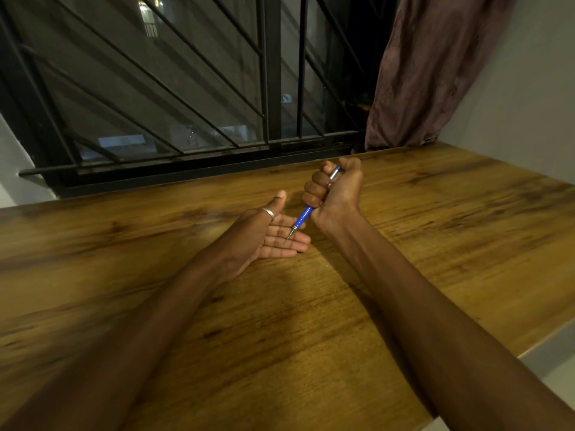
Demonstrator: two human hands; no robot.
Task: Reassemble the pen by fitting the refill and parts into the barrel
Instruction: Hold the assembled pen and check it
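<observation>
No writing could be read on anything in view. The right hand (334, 189) was closed in a fist round the pen (314, 203), thumb up at the top and fingers curled over the barrel, its wrist bent and the forearm reaching in from the lower right. The pen ran slanted through that fist: a silvery upper end showed between thumb and forefinger, and the blue lower part came out under the little finger and ended in a thin metal tip (291, 234). That tip pointed down and left at the fingers of the left hand (273, 236); whether it touched them could not be told. The left hand lay open, palm up and fingers spread flat toward the right, thumb raised with a ring (268, 212) on it, holding nothing. Both hands were over the wooden desk (435, 231), near its far edge. Behind the desk stood a barred window (186, 88), with a curtain (429, 66) hanging at its right.
</observation>
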